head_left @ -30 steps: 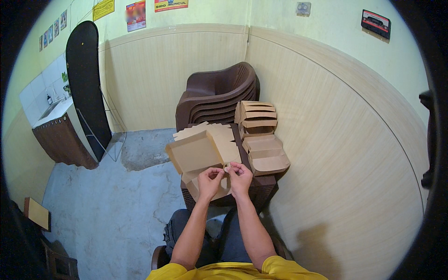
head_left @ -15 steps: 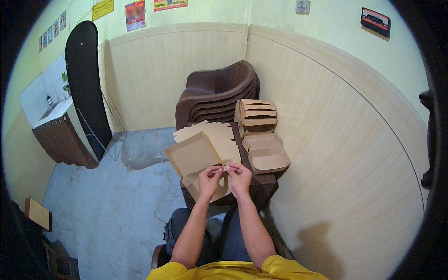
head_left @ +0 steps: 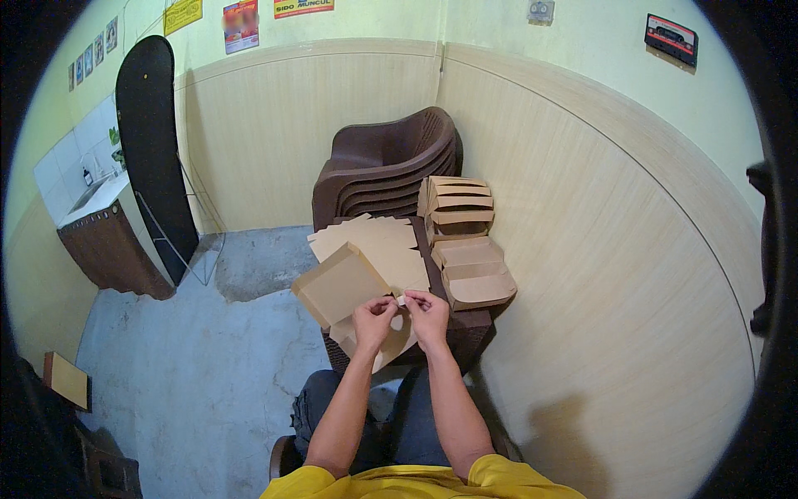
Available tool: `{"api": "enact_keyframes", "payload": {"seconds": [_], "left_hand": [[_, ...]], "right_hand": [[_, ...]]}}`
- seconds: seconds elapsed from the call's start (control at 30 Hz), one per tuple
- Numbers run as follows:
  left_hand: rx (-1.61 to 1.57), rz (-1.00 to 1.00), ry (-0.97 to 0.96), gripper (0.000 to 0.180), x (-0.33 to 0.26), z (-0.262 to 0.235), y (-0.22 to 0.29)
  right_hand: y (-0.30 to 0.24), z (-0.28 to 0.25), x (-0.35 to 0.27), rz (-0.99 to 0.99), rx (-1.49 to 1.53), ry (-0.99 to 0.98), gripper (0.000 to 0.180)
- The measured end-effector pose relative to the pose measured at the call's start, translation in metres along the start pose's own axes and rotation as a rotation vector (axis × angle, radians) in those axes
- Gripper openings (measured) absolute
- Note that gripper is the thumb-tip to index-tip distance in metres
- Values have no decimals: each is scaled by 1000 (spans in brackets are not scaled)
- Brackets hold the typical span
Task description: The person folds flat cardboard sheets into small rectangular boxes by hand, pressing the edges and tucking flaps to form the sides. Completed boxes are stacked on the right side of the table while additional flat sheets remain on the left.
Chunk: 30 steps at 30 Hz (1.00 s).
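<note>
A brown cardboard box [head_left: 342,287], partly folded with one panel's sides raised, is held over the near edge of a dark brown woven table [head_left: 470,326]. My left hand [head_left: 374,319] pinches its near right corner between thumb and fingers. Close beside it, my right hand [head_left: 427,316] is closed on a small pale flap at that same corner. The fingertips of both hands nearly meet there. Part of the box's lower panel is hidden beneath my hands. Flat cardboard blanks [head_left: 397,245] lie spread on the table behind the box.
At the table's right side sit an open folded box [head_left: 475,283] and a row of nested folded boxes [head_left: 462,208]. Stacked brown plastic chairs [head_left: 382,166] stand behind, near the wall corner. A tall black board [head_left: 150,158] leans by a sink counter [head_left: 100,200] at left.
The box has tilted and turned slightly, its raised panel shifting a little left and down. Both hands stay at the corner, and the pale flap shows more between them.
</note>
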<state>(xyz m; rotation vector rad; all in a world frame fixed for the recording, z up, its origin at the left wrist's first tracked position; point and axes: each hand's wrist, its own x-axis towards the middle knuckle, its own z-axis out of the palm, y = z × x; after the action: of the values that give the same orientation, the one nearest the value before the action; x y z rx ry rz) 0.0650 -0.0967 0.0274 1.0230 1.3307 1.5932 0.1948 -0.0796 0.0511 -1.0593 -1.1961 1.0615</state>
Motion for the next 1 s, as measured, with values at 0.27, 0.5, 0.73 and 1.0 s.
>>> {"api": "enact_keyframes", "payload": {"seconds": [0.27, 0.5, 0.73, 1.0], "left_hand": [[-82, -50, 3, 23, -1, 2, -8], [-242, -139, 39, 20, -7, 6, -7], [-283, -91, 112, 17, -10, 18, -16], [217, -91, 216, 19, -25, 22, 6]], "right_hand": [[-4, 0, -2, 27, -137, -4, 17], [-4, -1, -2, -110, -321, -38, 21], [-5, 4, -2, -236, -439, -55, 22], [-3, 7, -4, -340, -547, 65, 13]]}}
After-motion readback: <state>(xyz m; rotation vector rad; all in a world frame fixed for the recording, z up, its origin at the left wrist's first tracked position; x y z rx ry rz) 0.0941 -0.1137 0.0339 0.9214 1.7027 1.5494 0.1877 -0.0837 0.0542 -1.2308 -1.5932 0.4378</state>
